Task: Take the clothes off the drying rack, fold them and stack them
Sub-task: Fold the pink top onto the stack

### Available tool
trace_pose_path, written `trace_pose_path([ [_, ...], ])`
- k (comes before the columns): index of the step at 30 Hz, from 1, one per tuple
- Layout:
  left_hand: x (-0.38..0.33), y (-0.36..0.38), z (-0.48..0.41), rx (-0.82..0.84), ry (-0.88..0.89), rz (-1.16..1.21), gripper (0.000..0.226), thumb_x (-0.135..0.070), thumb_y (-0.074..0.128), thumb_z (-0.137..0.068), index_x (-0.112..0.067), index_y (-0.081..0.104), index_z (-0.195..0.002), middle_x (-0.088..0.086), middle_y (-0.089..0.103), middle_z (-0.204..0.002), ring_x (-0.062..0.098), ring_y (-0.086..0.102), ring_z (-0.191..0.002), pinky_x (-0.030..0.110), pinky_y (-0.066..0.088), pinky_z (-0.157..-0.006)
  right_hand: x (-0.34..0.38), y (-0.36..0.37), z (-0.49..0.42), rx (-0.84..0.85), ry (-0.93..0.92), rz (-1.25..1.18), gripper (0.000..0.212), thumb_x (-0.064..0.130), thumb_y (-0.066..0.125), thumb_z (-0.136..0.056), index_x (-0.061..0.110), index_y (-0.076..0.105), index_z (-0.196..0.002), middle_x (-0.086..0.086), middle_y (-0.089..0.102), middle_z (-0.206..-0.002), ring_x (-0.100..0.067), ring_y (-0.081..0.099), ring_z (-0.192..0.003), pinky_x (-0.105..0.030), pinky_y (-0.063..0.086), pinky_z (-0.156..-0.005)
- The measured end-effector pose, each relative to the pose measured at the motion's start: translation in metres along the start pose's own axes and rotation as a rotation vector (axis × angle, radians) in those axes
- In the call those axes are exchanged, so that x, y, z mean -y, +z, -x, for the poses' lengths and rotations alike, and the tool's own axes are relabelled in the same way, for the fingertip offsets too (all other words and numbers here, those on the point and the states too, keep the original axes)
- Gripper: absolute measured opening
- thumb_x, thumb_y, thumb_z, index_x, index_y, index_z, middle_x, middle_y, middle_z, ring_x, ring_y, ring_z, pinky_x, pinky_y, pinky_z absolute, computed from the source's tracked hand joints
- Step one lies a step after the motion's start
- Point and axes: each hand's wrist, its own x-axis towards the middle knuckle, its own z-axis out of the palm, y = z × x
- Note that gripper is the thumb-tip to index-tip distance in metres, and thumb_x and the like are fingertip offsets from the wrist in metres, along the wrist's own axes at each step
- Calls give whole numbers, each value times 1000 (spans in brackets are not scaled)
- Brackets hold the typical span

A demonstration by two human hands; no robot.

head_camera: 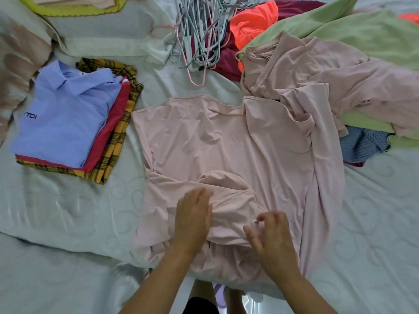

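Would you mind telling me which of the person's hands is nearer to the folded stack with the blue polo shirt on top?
Left. The left hand rests on the pink garment, closer to the stack; the right hand lies farther right.

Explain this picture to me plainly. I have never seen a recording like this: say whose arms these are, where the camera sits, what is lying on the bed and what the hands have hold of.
There is no machine here. The single picture comes from a camera worn on a person's head, looking down at their own bare arms.

The left hand presses flat on a pink garment spread over the pale bedsheet. The right hand has curled fingers at a fold of the same garment; whether it pinches the cloth is blurred.

To the left lies a folded stack: a blue polo shirt on top, then red, then yellow plaid. At the top lies a heap of empty hangers. To the right is an unfolded pile of pink, green, orange and maroon clothes.
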Motion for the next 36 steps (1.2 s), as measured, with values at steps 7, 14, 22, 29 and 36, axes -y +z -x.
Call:
trace_pose_path([
  [7, 44, 36, 55, 247, -56, -236, 57, -48, 16, -96, -22, 19, -147, 0, 6, -157, 12, -1, -145, 46, 9, -112, -8, 60, -12, 221, -517, 438, 57, 46, 18, -99, 14, 34, -143, -15, 27, -152, -27, 26, -140, -42, 19, -111],
  [14, 67, 59, 53, 338, -40, -352, 66, -57, 6, -95, -20, 3, -150, 3, 0, -158, 15, 2, -145, 44, 4, -113, -23, 75, -22, 323, -483, 465, 61, 56, 21, -95, 22, 33, -145, -12, 19, -155, -28, 24, -141, -41, 15, -113],
  [22, 15, 26, 44, 129, 115, -208, 58, -52, 12, -97, -25, 18, -148, 3, 22, -153, 15, 9, -145, 48, 10, -113, -47, -37, -79, -372, 280, 14, 67, 47, 50, -82, -3, 47, -126, -26, 41, -135, -34, 36, -125, -44, 29, -102],
  [29, -25, 18, 10, 205, -109, 432, 62, -62, 26, -92, -16, 58, -118, 2, 59, -123, 9, 49, -116, 23, 33, -100, -60, -93, -119, -279, 602, -525, 29, 10, 61, -86, -5, 59, -110, -10, 59, -87, -21, 53, -77, -29, 42, -65],
  [36, -93, -16, -87, 609, -811, 1298, 71, -70, 34, -83, -10, 68, -102, 9, 70, -102, 20, 63, -97, 30, 49, -86, 29, -134, -79, 221, 300, -1144, 22, 1, 55, -82, 15, 68, -92, 1, 69, -78, -10, 63, -71, -19, 52, -60],
])
